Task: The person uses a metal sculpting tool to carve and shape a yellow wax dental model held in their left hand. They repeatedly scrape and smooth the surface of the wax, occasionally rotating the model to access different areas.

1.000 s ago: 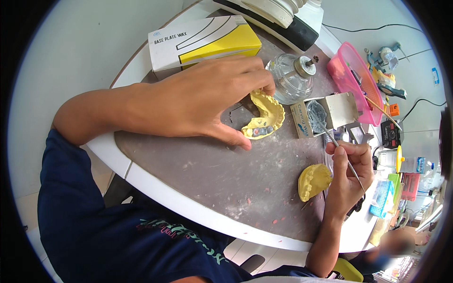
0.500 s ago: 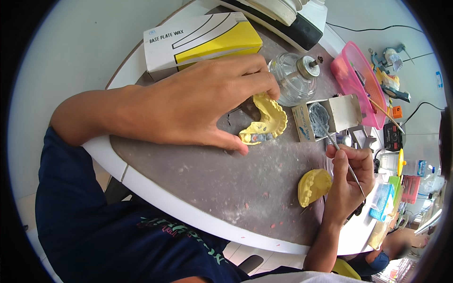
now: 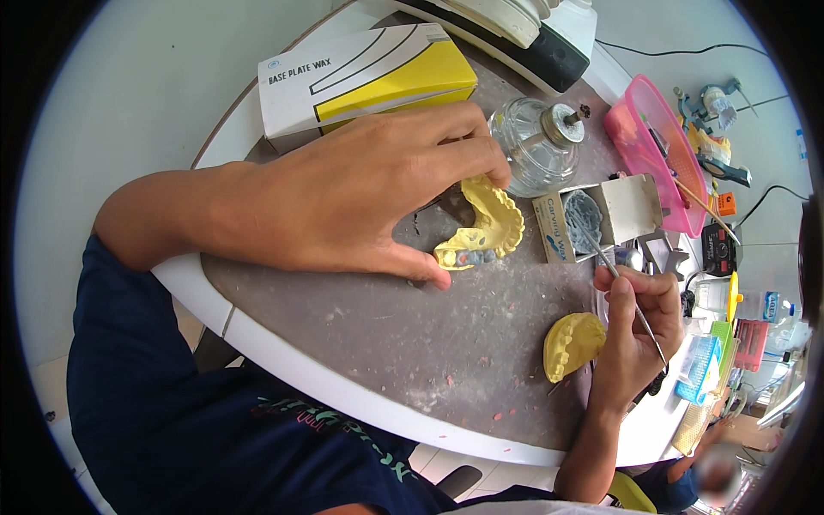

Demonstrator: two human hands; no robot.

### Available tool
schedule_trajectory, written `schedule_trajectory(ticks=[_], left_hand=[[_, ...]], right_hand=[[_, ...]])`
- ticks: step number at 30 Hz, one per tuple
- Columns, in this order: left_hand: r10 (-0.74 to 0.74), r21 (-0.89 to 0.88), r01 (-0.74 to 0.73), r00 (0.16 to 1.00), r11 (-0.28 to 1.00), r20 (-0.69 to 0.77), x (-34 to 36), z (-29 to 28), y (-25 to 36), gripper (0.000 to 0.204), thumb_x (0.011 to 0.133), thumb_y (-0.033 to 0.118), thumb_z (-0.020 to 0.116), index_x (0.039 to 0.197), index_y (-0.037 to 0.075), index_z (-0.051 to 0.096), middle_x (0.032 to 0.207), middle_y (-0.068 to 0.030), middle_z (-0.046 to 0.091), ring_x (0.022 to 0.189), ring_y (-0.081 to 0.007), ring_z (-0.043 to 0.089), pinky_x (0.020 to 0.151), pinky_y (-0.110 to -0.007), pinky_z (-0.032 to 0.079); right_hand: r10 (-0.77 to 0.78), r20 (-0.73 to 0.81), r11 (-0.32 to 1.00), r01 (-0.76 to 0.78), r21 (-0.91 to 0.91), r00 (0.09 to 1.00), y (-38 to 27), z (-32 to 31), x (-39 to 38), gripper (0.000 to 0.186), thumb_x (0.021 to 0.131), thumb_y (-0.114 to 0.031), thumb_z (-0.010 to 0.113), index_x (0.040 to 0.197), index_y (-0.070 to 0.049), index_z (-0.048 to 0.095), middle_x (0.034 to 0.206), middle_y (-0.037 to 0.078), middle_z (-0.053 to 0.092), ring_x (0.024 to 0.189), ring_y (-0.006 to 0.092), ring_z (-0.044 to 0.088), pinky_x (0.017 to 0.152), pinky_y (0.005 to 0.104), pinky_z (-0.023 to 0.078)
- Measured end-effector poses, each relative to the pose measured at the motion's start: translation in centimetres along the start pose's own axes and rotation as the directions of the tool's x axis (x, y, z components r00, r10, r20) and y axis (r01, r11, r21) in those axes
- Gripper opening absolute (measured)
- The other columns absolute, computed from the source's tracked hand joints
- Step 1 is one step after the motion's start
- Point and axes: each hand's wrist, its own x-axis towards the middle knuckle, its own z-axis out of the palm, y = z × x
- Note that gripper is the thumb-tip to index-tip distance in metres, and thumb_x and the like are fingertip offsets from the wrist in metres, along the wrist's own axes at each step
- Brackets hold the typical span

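My left hand [image 3: 360, 193] grips a yellow dental cast [image 3: 491, 219] lying horseshoe-up on the bench, thumb and fingers at opposite ends; grey and reddish material sits on its lower teeth. My right hand [image 3: 632, 339] holds a slim metal instrument [image 3: 608, 262] in a pinch, its tip in the grey wax [image 3: 580, 209] inside a small open cardboard box [image 3: 551, 240]. A second yellow cast [image 3: 579, 343] rests just left of that hand. A glass spirit lamp [image 3: 536, 159] with a blackened wick stands beside the left fingertips, flame not visible.
A white-yellow box [image 3: 369, 60] lies behind my left hand, a white appliance [image 3: 515, 26] at top. A pink basket [image 3: 652, 163], articulators [image 3: 717, 129], cables, bottles and containers crowd the right. Grey bench top [image 3: 360, 335] has white rim, scattered debris. A co-worker [image 3: 678, 481] is at lower right.
The view has shifted slightly, so things sit a little lower. The instrument's tip has moved further into the grey wax. The co-worker has moved; my left hand keeps its grip.
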Motion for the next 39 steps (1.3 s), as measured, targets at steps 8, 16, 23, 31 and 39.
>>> schedule_trajectory(ticks=[8, 16, 23, 31, 39], left_hand=[[-0.004, -0.018, 0.004, 1.0, 1.0, 0.005, -0.3, -0.3, 0.3, 0.065, 0.064, 0.022, 0.085, 0.118, 0.006, 0.052, 0.115, -0.011, 0.05, 0.107, -0.0303, 0.053, 0.091, -0.037, 0.046], [0.004, 0.002, -0.004, 1.0, 1.0, 0.0, -0.7, -0.7, 0.6, 0.061, 0.067, 0.02, 0.082, 0.117, 0.005, 0.05, 0.115, -0.011, 0.051, 0.109, -0.0309, 0.052, 0.092, -0.039, 0.044], [-0.006, 0.007, 0.006, 1.0, 1.0, 0.008, -0.7, -0.6, 0.5, 0.061, 0.068, 0.021, 0.081, 0.117, 0.004, 0.049, 0.115, -0.0123, 0.053, 0.112, -0.0316, 0.051, 0.097, -0.04, 0.042], [0.036, 0.019, -0.036, 0.999, 0.999, -0.015, -0.7, -0.3, 0.1, 0.062, 0.068, 0.023, 0.081, 0.118, 0.004, 0.05, 0.115, -0.0135, 0.054, 0.111, -0.032, 0.052, 0.097, -0.04, 0.042], [-0.023, 0.039, 0.022, 1.0, 0.999, 0.021, -1.0, -0.6, 0.3, 0.06, 0.07, 0.025, 0.08, 0.118, 0.004, 0.051, 0.113, -0.0135, 0.054, 0.11, -0.0314, 0.052, 0.095, -0.04, 0.042]], right_hand=[[0.004, -0.039, 1.0, -0.003, 0.024, 0.999, -0.5, 0.1, -0.2, 0.008, 0.09, -0.002, 0.062, 0.088, 0.001, 0.054, 0.085, 0.012, 0.067, 0.08, 0.0158, 0.068, 0.074, 0.0236, 0.052], [-0.057, -0.099, 0.997, 0.062, 0.055, 0.994, -1.6, -0.6, -0.2, 0.007, 0.092, -0.006, 0.059, 0.09, 0.0, 0.056, 0.084, 0.011, 0.067, 0.079, 0.0146, 0.067, 0.073, 0.0241, 0.05], [0.016, -0.028, 1.0, -0.016, -0.001, 0.999, -1.5, -0.4, -0.2, 0.004, 0.09, -0.001, 0.059, 0.088, 0.0, 0.055, 0.084, 0.012, 0.068, 0.08, 0.0138, 0.067, 0.076, 0.0245, 0.051], [0.038, -0.014, 0.999, -0.038, 0.008, 0.999, -1.2, 0.0, -0.1, 0.005, 0.089, -0.001, 0.06, 0.088, 0.001, 0.055, 0.084, 0.012, 0.068, 0.079, 0.0145, 0.067, 0.077, 0.0253, 0.052], [-0.047, -0.094, 0.998, 0.051, 0.047, 0.994, -1.6, -0.6, -0.2, 0.004, 0.091, -0.003, 0.058, 0.09, 0.0, 0.056, 0.083, 0.012, 0.068, 0.079, 0.0149, 0.067, 0.074, 0.025, 0.051]])
